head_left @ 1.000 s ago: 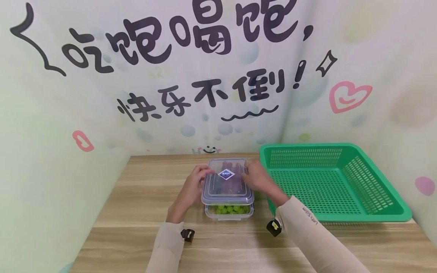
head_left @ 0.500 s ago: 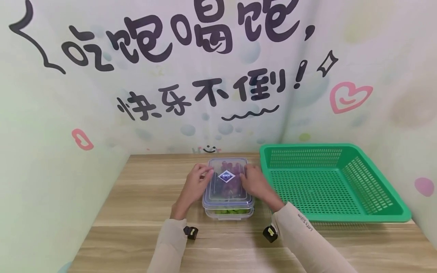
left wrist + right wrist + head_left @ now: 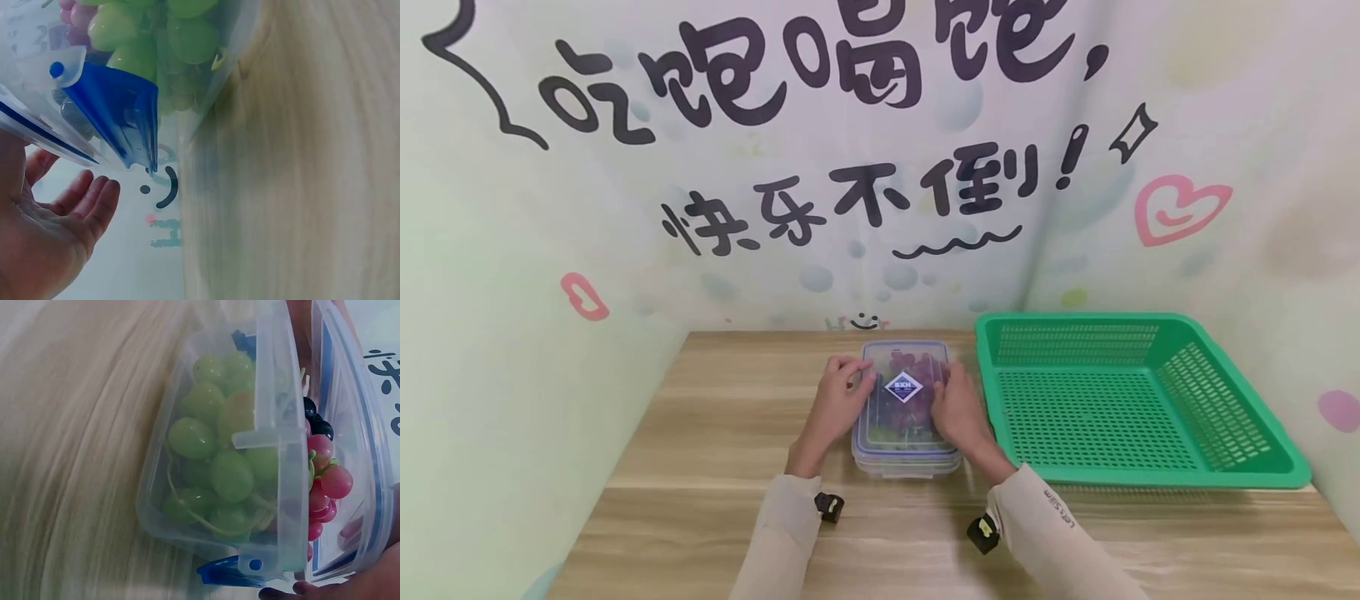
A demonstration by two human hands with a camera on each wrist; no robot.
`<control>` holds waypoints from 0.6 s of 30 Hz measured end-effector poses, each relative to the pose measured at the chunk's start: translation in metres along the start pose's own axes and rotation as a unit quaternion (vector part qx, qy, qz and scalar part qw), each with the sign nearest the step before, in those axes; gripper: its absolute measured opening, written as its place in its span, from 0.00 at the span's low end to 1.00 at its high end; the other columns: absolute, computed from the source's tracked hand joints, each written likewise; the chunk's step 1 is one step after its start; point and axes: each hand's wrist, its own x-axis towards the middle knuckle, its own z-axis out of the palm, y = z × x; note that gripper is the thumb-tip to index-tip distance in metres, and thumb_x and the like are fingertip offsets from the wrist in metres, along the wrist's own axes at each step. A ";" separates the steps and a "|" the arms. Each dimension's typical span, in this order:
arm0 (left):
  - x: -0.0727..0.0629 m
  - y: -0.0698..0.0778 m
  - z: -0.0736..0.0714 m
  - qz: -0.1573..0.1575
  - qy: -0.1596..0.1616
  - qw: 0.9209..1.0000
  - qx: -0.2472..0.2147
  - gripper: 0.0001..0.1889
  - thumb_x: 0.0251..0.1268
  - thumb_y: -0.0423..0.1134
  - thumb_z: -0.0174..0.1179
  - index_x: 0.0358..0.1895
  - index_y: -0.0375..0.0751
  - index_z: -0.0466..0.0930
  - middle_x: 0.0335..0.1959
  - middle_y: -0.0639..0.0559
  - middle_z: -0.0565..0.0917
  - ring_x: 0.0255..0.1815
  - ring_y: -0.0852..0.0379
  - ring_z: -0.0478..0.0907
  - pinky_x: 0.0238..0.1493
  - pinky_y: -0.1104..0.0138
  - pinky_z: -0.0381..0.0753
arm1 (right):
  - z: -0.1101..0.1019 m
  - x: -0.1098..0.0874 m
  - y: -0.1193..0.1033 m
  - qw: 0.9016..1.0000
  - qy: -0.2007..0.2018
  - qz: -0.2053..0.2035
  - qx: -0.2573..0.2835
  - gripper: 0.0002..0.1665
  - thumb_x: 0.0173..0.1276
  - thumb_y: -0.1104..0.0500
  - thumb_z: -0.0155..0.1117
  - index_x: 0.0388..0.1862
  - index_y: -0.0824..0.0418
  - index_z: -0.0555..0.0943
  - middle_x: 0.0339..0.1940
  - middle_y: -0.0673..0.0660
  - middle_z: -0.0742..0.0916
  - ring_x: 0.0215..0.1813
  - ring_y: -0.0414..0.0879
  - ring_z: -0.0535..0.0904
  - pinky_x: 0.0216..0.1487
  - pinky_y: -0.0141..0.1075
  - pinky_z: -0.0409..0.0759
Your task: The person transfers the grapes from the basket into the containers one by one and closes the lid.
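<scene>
A clear plastic food container point(image 3: 904, 471) on the table is filled with green grapes point(image 3: 231, 478), red grapes point(image 3: 336, 482) and a few black ones point(image 3: 322, 429). Its clear lid point(image 3: 895, 429), with a blue seal and a diamond label, lies over it. In the right wrist view the lid stands slightly tilted, a gap showing above the container's rim. My left hand point(image 3: 837, 407) holds the lid's left edge, and my right hand point(image 3: 961, 415) grips its right edge. A blue latch point(image 3: 119, 112) hangs out on the left side; another blue latch point(image 3: 225, 573) shows in the right wrist view.
A large green perforated basket point(image 3: 1157, 483) stands to the right, close beside my right hand. The wooden table point(image 3: 737, 417) meets a printed wall covering point(image 3: 805, 308) at the back.
Both hands have brought the lid down towards the container. The band of green grapes visible below its front edge has narrowed away in the head view.
</scene>
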 end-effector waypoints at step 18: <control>-0.004 -0.004 0.005 -0.018 -0.011 1.000 -0.011 0.14 0.70 0.35 0.58 0.54 0.35 0.81 0.56 0.39 0.75 0.57 0.46 0.75 0.53 0.54 0.81 | 0.010 -0.002 0.009 0.998 0.010 0.036 0.048 0.18 0.77 0.66 0.48 0.61 0.71 0.66 0.57 0.75 0.79 0.61 0.65 0.76 0.62 0.57 0.73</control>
